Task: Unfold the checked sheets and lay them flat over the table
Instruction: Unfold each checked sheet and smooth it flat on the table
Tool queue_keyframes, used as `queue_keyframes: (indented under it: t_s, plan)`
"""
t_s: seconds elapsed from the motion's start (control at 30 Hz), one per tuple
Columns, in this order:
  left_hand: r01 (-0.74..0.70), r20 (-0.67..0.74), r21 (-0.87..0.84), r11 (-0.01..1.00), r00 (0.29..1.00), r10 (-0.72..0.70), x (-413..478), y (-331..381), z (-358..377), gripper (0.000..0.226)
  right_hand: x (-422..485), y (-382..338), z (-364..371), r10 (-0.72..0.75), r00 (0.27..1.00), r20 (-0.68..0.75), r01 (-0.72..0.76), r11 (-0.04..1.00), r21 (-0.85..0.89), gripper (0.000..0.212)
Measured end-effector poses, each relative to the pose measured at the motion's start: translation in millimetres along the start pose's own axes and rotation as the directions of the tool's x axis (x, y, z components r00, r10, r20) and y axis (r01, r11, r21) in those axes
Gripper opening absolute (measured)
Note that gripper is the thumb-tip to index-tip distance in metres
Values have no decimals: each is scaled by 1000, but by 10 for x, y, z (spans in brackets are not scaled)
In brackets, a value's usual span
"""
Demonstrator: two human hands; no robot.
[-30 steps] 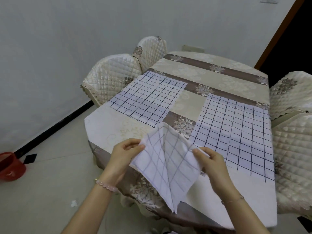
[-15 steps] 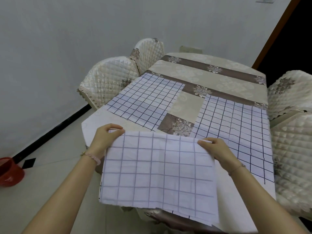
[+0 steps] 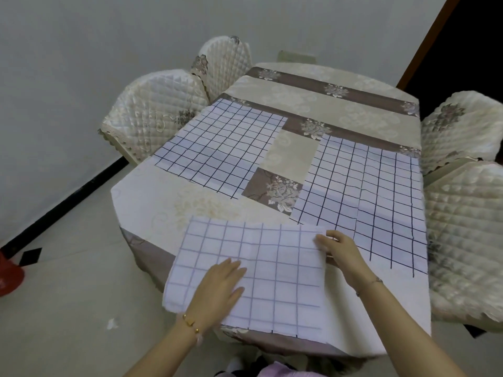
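Head view. The near sheet (image 3: pixel 272 268) is opened out and lying at the near edge of the table (image 3: pixel 152 202). Your left hand (image 3: pixel 217 289) rests flat on its near left part, palm down and fingers straight. Your right hand (image 3: pixel 340 251) has its fingers curled over the far right corner and holds it; the thumb is out of sight. Two more checked pieces already lie flat: the far left sheet (image 3: pixel 223 148) and the right sheet (image 3: pixel 367 197).

Findings on the step in hand, which I judge to be settling and smoothing this third piece:

- The near left corner of the near sheet appears to run past the table's cut corner and hang over the drop. Slide the whole piece right and a little farther in before you smooth it, so that it is fully supported.
- Its far right corner sits against the near left corner of the right sheet. Your hand hides whether they overlap, so check this when you let go.
- Faint fold ridges remain across the middle. Keep the corner held taut and sweep the flat left palm outward toward the left edge. Do not press straight down, which would probably set the creases.
- The cloth looks light, so release the corner last and gently, or it may drag.
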State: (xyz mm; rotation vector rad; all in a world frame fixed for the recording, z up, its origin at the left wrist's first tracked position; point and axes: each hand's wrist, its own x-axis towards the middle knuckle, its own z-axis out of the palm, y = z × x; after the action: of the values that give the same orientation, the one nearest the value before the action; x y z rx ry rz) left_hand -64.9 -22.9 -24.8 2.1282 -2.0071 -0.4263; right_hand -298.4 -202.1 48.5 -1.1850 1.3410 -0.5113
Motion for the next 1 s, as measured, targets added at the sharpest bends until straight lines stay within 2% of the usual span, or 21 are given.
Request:
queue_keyframes:
  t_s: [0.07,0.23,0.4,0.5,0.63,0.73,0.77,0.83,0.9,1.0]
  plan:
    - [21,48,15,1000,999,-22,-103,25,90,59,-154,127,-29,41,999,32,-43,998,54,16]
    - [36,85,31,999,996,-38,-139,14,127,57,-613,463,-60,124,991,45,-125,991,35,10]
    - [37,83,60,998,996,-42,-124,-12,193,62,-964,752,57,225,963,146,-226,974,-12,29]
    - [49,92,71,996,994,-56,-102,8,166,72,-1044,836,145,213,971,112,-208,977,-52,45]
    - [69,101,-85,994,993,-60,-87,129,58,93,-1073,772,166,133,990,40,-131,991,-32,48]
    - [112,124,-398,911,990,-67,-111,410,-159,106,-1109,662,181,87,996,27,-88,996,20,46]
    - [95,124,-483,870,991,-39,-118,531,-225,103,-1124,618,191,82,996,33,-84,996,38,39]
    - [29,113,-563,826,993,42,-134,771,-313,77,-1153,528,235,77,995,67,-80,995,52,17]
    - [2,92,-599,801,994,66,-145,931,-338,61,-1170,459,277,62,996,59,-66,996,67,17]
    - [27,90,-589,808,995,33,-126,990,-322,52,-1174,404,307,41,996,74,-47,995,85,15]
